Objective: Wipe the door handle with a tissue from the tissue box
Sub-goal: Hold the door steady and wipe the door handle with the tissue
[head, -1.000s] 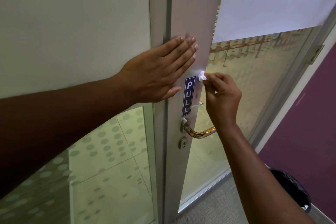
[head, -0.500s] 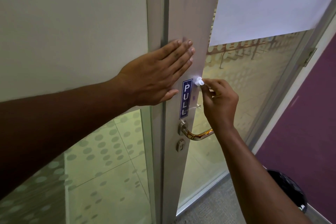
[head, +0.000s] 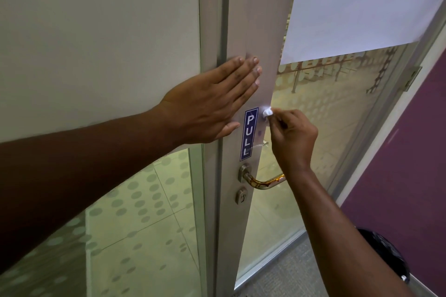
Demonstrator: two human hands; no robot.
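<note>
A metal lever door handle sticks out of the grey door stile, with a round keyhole under it. My right hand pinches a small white wad of tissue and presses it on the stile edge beside the blue PULL sign, well above the handle. My left hand lies flat, fingers together, across the door frame and the stile, level with the top of the sign. No tissue box is in view.
The glass door has frosted dots and a white sheet stuck high on it. A purple wall stands at the right. A black bin sits on the grey carpet at the lower right.
My right hand with the tissue has stayed at the top right corner of the PULL sign, shifting only slightly. My left hand keeps its flat press on the door.
</note>
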